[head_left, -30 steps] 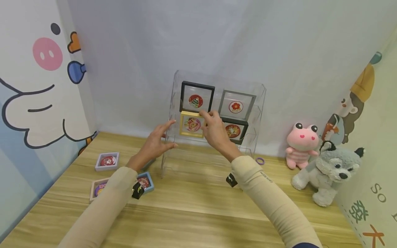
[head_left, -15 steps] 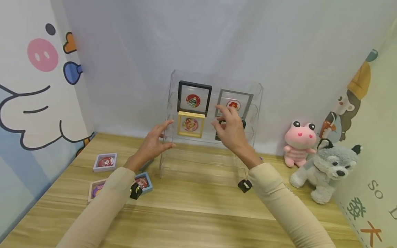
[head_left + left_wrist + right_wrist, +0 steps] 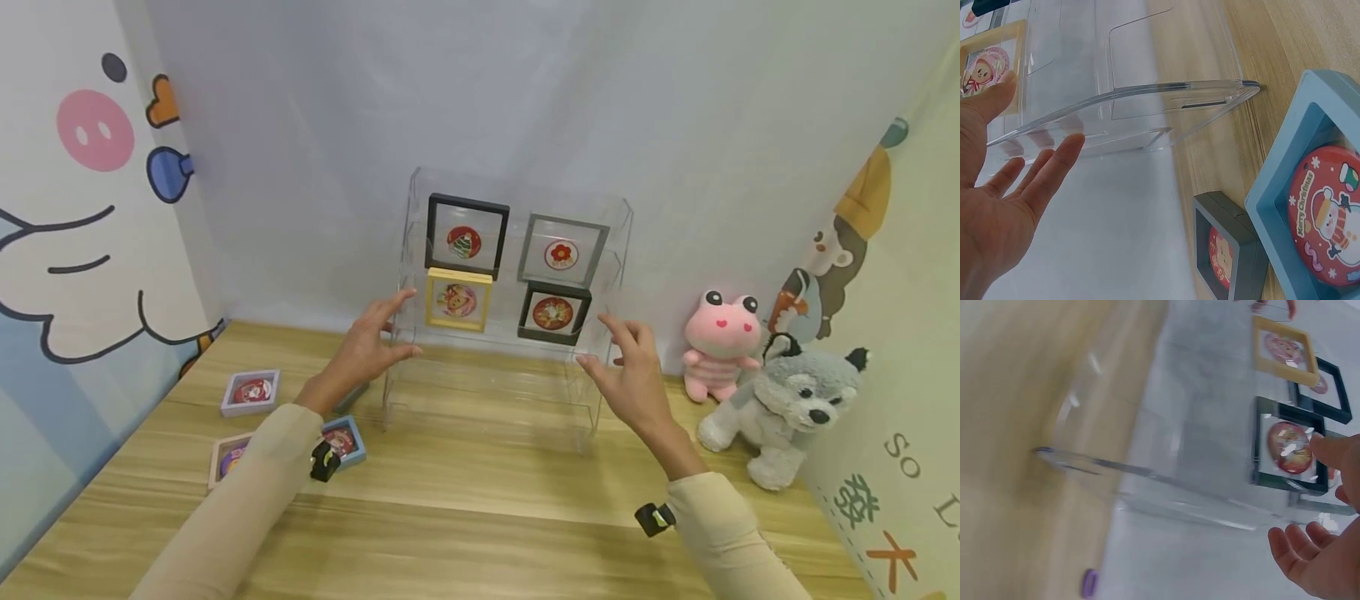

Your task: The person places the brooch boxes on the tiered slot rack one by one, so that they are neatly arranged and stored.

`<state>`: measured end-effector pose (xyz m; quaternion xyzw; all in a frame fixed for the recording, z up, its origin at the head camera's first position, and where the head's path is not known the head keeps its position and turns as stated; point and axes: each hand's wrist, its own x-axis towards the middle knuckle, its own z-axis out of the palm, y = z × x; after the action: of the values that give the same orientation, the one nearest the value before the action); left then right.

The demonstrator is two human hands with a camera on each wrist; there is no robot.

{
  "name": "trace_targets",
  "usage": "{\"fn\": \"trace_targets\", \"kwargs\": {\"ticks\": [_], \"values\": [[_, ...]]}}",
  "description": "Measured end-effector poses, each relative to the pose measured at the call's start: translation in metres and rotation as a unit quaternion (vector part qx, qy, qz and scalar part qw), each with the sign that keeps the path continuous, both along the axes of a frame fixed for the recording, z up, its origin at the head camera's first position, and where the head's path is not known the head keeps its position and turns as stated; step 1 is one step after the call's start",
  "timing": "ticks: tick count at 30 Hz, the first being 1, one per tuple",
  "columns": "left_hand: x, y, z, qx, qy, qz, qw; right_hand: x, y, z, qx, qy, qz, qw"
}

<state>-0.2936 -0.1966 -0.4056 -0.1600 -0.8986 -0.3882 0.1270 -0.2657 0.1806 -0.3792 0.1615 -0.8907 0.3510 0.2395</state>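
Note:
A clear acrylic tiered stand (image 3: 491, 408) stands on the wooden table against the backdrop. Its upper tier holds a black display frame (image 3: 467, 237) and a grey one (image 3: 564, 250), each with a round badge inside. Below them sit a yellow frame (image 3: 458, 300) and a dark frame (image 3: 555, 313). My left hand (image 3: 363, 346) is at the stand's left side, thumb and fingers spread to either side of the side panel (image 3: 1129, 94). At the right side, my right hand (image 3: 633, 375) has its thumb and fingers apart, empty, near the dark frame.
On the table at left lie a lilac frame (image 3: 251, 392), a peach frame (image 3: 227, 458), a blue frame (image 3: 343, 442) and a dark grey frame (image 3: 1229, 247). A pink plush frog (image 3: 722, 346) and a grey plush dog (image 3: 787, 408) sit at right. A purple ring (image 3: 1089, 583) lies behind the stand's right side.
My right hand has let go of the yellow frame and moved right to the stand's right side, uncovering the dark frame. My left hand has stayed at the left side.

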Motion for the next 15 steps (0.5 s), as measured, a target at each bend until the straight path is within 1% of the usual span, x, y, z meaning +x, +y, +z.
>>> {"fn": "trace_targets", "kwargs": {"ticks": [3,7,11,13,15], "values": [[0.000,0.000,0.000,-0.002,-0.001,-0.002,1.0000,0.010,0.006,-0.018,0.031,-0.017,-0.012,0.9993],[-0.002,-0.001,0.001,-0.002,0.002,-0.003,1.0000,0.019,0.011,-0.041,0.060,-0.042,-0.015,0.9972],[-0.002,-0.001,0.001,-0.002,0.004,-0.002,1.0000,0.021,0.014,-0.060,0.077,-0.068,-0.003,0.9947],[-0.001,-0.001,0.001,-0.001,0.001,-0.002,1.0000,0.021,0.015,-0.068,0.079,-0.069,0.004,0.9945],[0.000,-0.002,0.002,0.002,-0.005,-0.004,1.0000,0.021,0.016,-0.074,0.078,-0.061,0.010,0.9951]]}}
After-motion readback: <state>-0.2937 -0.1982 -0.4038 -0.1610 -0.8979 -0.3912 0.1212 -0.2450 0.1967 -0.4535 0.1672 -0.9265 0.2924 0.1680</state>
